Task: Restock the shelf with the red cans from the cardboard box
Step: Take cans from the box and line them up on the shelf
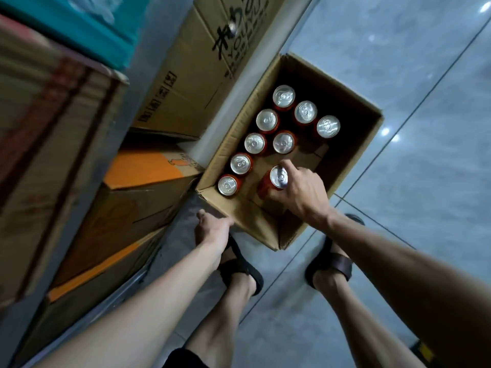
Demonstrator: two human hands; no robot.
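Observation:
An open cardboard box (pixel 353 144) stands on the floor with several red cans with silver tops upright inside, such as one can (pixel 284 96) at the far end. My right hand (pixel 300 191) reaches into the box and grips a red can (pixel 276 179) near the box's near side, fingers curled round its top and side. My left hand (pixel 212 228) holds the near left corner of the box from outside, with its fingers hidden behind the box wall.
Shelving on the left holds large cardboard boxes (pixel 186 75), some with orange faces (pixel 143 168), and a teal item (pixel 79 25) higher up. A shiny grey tiled floor (pixel 425 128) lies to the right. My sandalled feet (pixel 329 264) stand just before the box.

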